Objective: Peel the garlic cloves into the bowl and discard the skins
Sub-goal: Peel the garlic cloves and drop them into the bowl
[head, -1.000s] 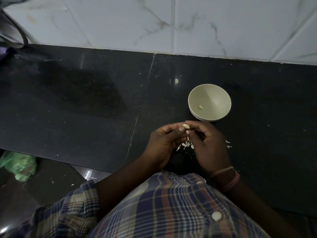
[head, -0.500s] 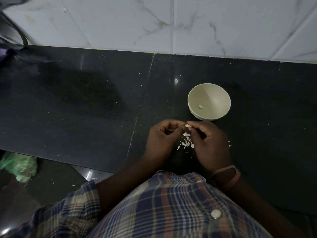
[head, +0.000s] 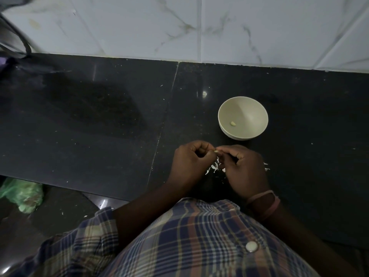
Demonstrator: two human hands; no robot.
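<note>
Garlic, 1 small clove of it, shows as a pale sliver right where our 2 hands meet above the black countertop. We have our left hand curled, thumb and fingertips closed together on the clove from its left side. Our right hand is curled too, its fingertips pressed in against the same clove from the right, so both hands are clamped on it and touch each other at the pinch. How much skin remains on the clove we cannot tell; most of it is hidden by our fingers.

Directly below the pinch, in the gap between our palms, white skins lie scattered on the countertop, and a few more flakes lie just past the outer edge of our right hand. Beyond the pinch and a little to its right stands the cream bowl, upright and near our right knuckles but not touching them. Inside it, low on the near-left slope, rests 1 peeled clove.

A pink band circles our right wrist, behind the grip. Nearer to us still is our plaid shirt with 1 white button. Far to the left of the grip, below the countertop's edge, a green bag sits on the floor. Past the bowl rises a white marbled tile wall.
</note>
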